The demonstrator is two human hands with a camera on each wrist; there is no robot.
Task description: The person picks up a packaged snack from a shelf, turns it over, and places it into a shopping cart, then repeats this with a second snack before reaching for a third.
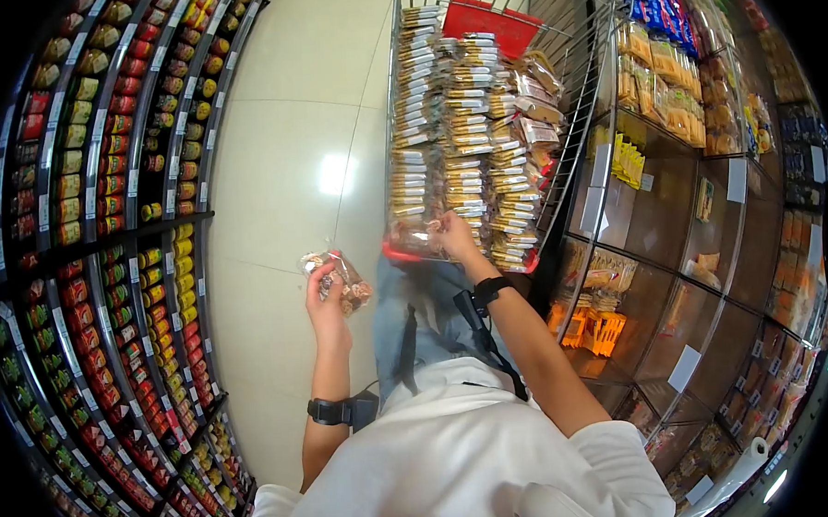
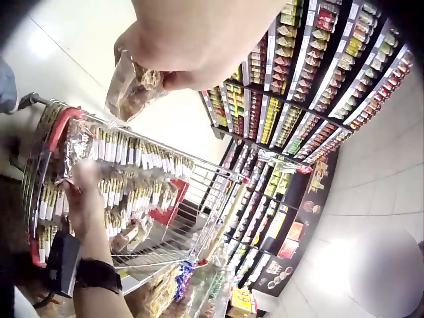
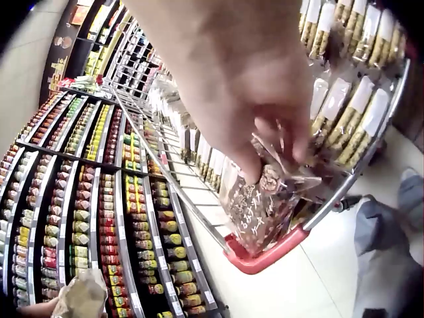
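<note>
My left hand grips a clear plastic packet of brown, lumpy food, held over the floor to the left of the shopping cart. At the cart's near end, my right hand pinches the top of another clear packet. That one has brown contents and white printing, and it overlaps the red corner of the cart in the right wrist view. Behind it, rows of slim packets with white labels fill much of the cart. Loosely heaped brown packets lie along the cart's right side.
Tall shelves of jars line the left side across the tiled floor. On the right stands a display rack with clear bins, holding bagged goods and orange packets. A red panel sits at the cart's far end.
</note>
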